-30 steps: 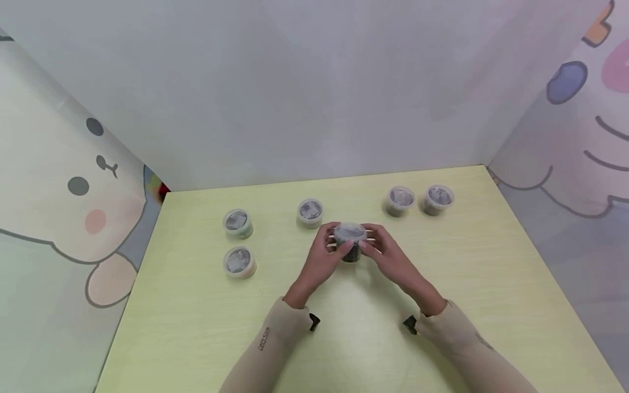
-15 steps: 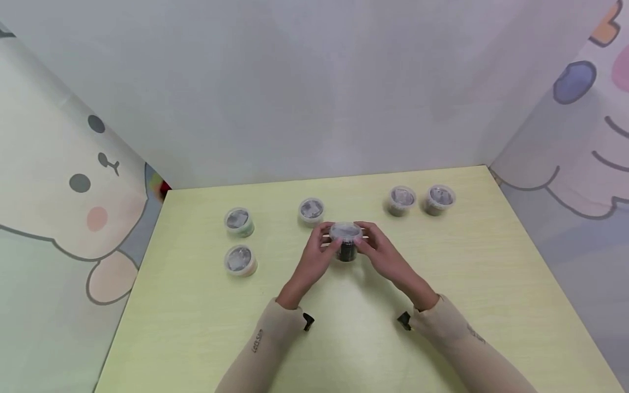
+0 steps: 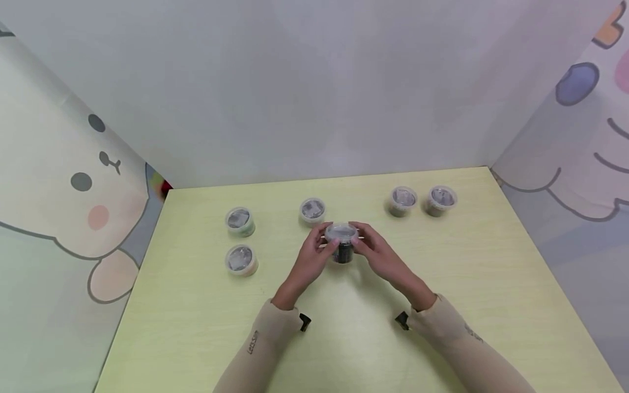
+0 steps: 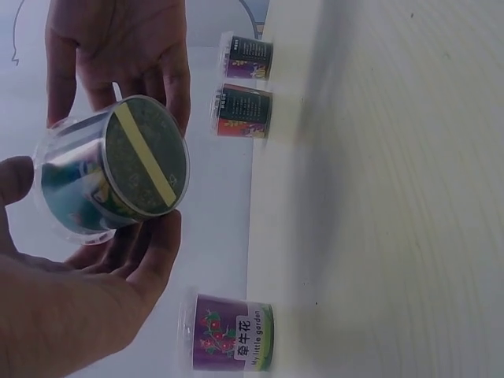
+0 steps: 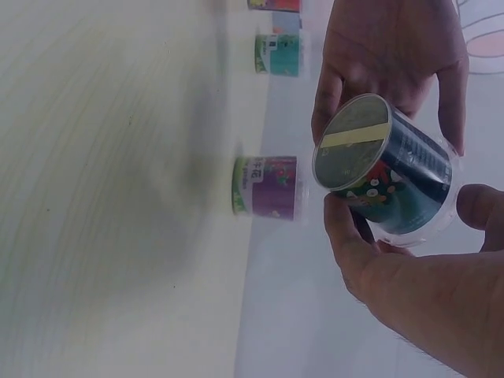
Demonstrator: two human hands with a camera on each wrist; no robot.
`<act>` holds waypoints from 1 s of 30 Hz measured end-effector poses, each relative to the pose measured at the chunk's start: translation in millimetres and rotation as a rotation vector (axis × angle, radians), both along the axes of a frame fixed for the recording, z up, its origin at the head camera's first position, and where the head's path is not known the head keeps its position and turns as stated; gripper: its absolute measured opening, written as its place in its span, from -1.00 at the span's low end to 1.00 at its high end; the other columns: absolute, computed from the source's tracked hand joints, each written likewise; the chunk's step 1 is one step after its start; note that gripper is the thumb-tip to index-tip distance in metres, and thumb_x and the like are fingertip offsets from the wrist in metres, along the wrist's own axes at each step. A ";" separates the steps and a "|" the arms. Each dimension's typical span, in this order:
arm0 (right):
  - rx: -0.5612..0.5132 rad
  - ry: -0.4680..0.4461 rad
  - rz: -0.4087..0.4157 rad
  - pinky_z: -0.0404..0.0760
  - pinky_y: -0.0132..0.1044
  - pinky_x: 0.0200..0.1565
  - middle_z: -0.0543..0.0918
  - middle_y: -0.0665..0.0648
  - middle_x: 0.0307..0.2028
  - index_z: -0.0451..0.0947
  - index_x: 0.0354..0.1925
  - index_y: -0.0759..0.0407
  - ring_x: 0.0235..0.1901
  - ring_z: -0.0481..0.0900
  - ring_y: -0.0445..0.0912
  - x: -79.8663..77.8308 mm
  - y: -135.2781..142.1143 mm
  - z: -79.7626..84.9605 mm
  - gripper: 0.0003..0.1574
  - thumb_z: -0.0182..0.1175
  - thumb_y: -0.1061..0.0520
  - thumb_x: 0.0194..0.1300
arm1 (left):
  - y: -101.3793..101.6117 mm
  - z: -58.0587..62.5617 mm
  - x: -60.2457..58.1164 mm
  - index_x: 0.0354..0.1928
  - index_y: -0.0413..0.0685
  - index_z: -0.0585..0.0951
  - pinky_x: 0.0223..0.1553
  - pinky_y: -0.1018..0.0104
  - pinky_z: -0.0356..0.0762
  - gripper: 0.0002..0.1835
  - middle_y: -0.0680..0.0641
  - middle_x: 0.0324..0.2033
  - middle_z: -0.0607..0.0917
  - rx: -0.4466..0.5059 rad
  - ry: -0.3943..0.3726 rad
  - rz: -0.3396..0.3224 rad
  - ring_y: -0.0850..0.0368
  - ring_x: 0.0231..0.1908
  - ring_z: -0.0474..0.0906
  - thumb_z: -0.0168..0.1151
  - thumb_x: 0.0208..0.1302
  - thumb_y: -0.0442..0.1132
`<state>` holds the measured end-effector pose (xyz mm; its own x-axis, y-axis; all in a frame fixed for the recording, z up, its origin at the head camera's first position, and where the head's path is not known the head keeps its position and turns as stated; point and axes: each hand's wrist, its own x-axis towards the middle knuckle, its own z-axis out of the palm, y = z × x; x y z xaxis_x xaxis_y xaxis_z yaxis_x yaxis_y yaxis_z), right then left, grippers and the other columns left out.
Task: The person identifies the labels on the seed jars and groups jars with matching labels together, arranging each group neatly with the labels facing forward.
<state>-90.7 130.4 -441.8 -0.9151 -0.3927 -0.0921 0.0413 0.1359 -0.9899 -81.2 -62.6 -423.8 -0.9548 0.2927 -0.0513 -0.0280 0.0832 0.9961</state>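
Note:
Both hands hold a lidded plastic cup (image 3: 343,252) above the table, one hand on each side. My left hand (image 3: 312,256) curls its fingers round the left side, with the thumb at the front near the rim. On the right side, my right hand (image 3: 383,259) grips in the same way. The cup has a clear lid and a dark teal printed label, which shows in the left wrist view on the cup (image 4: 79,197). A pale yellow strip (image 5: 356,135) crosses its underside in the right wrist view.
Two similar lidded cups stand at the left, a rear one (image 3: 239,222) and a front one (image 3: 241,261). A purple-labelled cup (image 4: 232,335) stands behind the hands. Two more, a cup (image 3: 403,201) and its neighbour (image 3: 440,200), stand at the back right of the yellowish table (image 3: 491,305).
Both hands have shifted slightly to the left with the cup between them, keeping their grip. The cups on the table have stayed in place.

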 end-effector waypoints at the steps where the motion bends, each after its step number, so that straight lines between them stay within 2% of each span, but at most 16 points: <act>1: -0.005 0.000 -0.002 0.44 -0.07 0.08 0.38 0.25 0.11 0.15 0.32 0.12 0.10 0.40 0.05 0.1 -0.6 0.2 -0.42 -0.05 -0.01 0.42 | -0.2 0.0 0.3 0.28 -0.30 0.21 0.05 0.14 0.42 -0.47 -0.24 0.14 0.40 -0.001 0.005 0.009 -0.05 0.06 0.41 0.06 0.37 -0.20; 9: -0.033 -0.015 -0.019 0.45 -0.09 0.08 0.36 0.26 0.12 0.13 0.31 0.15 0.11 0.39 0.06 1.1 -5.4 -0.6 -0.39 -0.01 -0.01 0.40 | -1.3 -0.3 2.8 0.27 -0.31 0.21 0.03 0.15 0.43 -0.46 -0.23 0.12 0.41 0.009 0.006 0.048 -0.08 0.06 0.42 0.07 0.36 -0.21; 18: 0.028 -0.013 -0.046 0.44 -0.08 0.07 0.37 0.20 0.11 0.15 0.29 0.11 0.11 0.38 0.06 2.3 -11.5 -2.1 -0.38 0.03 -0.06 0.37 | 1.2 -1.4 5.8 0.25 -0.25 0.22 -0.07 0.24 0.44 -0.46 -0.19 0.07 0.41 -0.022 -0.013 0.085 -0.06 -0.01 0.40 0.12 0.33 -0.18; 22: 0.043 -0.003 -0.047 0.44 -0.08 0.07 0.37 0.20 0.11 0.16 0.29 0.11 0.11 0.38 0.05 1.4 -11.6 -3.3 -0.40 0.02 -0.04 0.38 | 1.0 0.0 5.9 0.25 -0.26 0.21 -0.06 0.23 0.43 -0.47 -0.20 0.07 0.41 -0.032 -0.014 0.082 -0.07 -0.01 0.39 0.10 0.34 -0.19; 26: 0.042 0.001 -0.034 0.43 -0.07 0.09 0.36 0.23 0.10 0.14 0.31 0.13 0.09 0.39 0.06 -0.4 -10.0 -1.8 -0.40 -0.02 -0.02 0.41 | -0.4 2.8 4.6 0.24 -0.31 0.22 -0.04 0.19 0.43 -0.51 -0.24 0.08 0.41 -0.003 -0.005 0.074 -0.08 0.00 0.40 0.04 0.37 -0.24; 30: 0.019 -0.022 -0.008 0.39 -0.05 0.12 0.35 0.23 0.13 0.13 0.33 0.12 0.12 0.37 0.04 -1.6 -8.6 1.6 -0.41 -0.06 -0.02 0.42 | -2.2 3.6 3.4 0.26 -0.30 0.21 -0.05 0.23 0.43 -0.50 -0.24 0.11 0.40 0.013 -0.014 0.052 -0.04 0.00 0.39 0.03 0.38 -0.22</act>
